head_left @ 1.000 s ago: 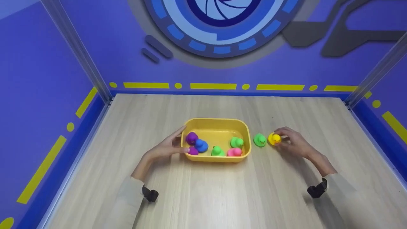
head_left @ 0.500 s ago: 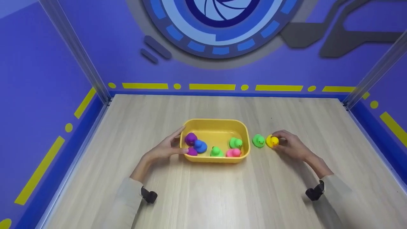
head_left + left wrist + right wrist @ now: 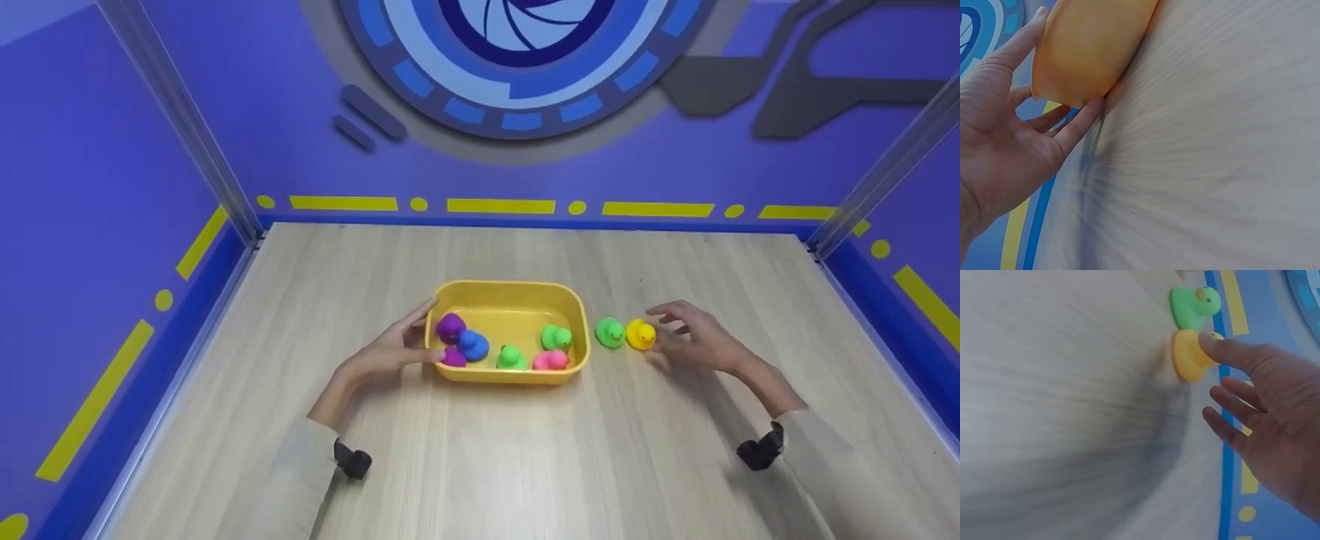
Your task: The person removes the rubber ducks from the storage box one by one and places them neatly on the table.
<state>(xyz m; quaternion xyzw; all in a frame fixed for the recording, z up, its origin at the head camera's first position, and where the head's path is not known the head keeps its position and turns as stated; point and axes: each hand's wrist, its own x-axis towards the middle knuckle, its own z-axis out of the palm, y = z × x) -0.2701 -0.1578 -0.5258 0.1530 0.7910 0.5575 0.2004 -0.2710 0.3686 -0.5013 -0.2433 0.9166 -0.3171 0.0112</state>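
The left hand (image 3: 390, 346) holds the left end of a yellow plastic tub (image 3: 517, 289), thumb over the rim at the near corner and fingers along the outer wall. In the left wrist view, that hand's fingers (image 3: 1086, 121) touch the tub's end (image 3: 1095, 50). On the table right of the tub, a green rubber duck (image 3: 610, 332) and a yellow rubber duck (image 3: 641, 334) stand side by side. Just right of the yellow duck, the right hand (image 3: 697, 341) has its fingers spread and holds nothing. Its thumb overlaps the yellow duck (image 3: 1186, 354) in the right wrist view; contact is unclear.
Inside the tub are two purple ducks (image 3: 451, 328), a blue duck (image 3: 472, 345), two green ducks (image 3: 556, 337) and a pink duck (image 3: 551, 361). Blue panels (image 3: 300, 150) enclose the wooden table (image 3: 495, 465) at the back and sides.
The right hand has let go of the yellow duck and drawn slightly right, its fingers opening. The yellow duck has shifted a little left, closer to the green one. The left hand stays put.
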